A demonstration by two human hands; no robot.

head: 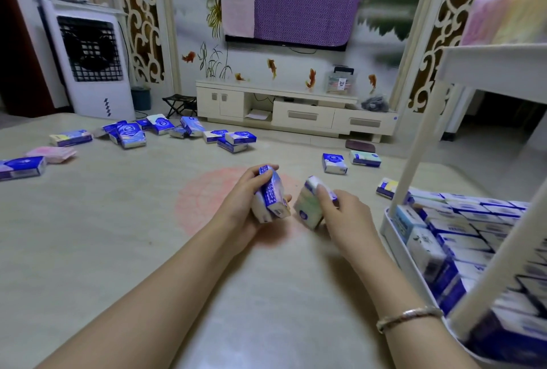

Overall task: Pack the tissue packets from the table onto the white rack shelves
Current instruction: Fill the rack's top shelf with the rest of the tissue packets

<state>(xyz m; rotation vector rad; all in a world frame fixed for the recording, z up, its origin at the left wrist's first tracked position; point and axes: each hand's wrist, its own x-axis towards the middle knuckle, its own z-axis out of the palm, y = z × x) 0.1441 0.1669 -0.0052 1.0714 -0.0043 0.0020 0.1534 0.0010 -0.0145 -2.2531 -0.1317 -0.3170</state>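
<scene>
**Both hands hold tissue packets above the surface, beside the packed rack**

We see the left hand (248,203) curled round a blue-and-white tissue packet (270,197), its fingers (260,170) wrapped over the top edge and the thumb pressed against the lower end. It looks as if a second packet sits behind the first in this grip, though we cannot tell for sure. Just beside those fingers, the right hand (343,214) pinches a pale green packet (309,206), tilted, with one fingertip lying over its upper end. The two packets are close together but apart, both lifted off the beige surface (118,235). A bracelet (410,317) circles the right wrist.

To the right of the right hand's fingers stands the white rack (414,155). Its lower shelf (387,226) is filled with rows of packed packets (461,229), standing tight against each other. On its upper shelf (497,58) lie pink and yellow bundles, too blurred for us to name.

Beyond the fingers, loose packets (236,141) lie scattered across the far side of the surface, some stacked in pairs. Two more packets (334,163) lie nearer, ahead of the right hand, and one lies against the rack's post. Far to the left of the left hand's fingers we see a pink packet (53,154) among the blue ones.
</scene>
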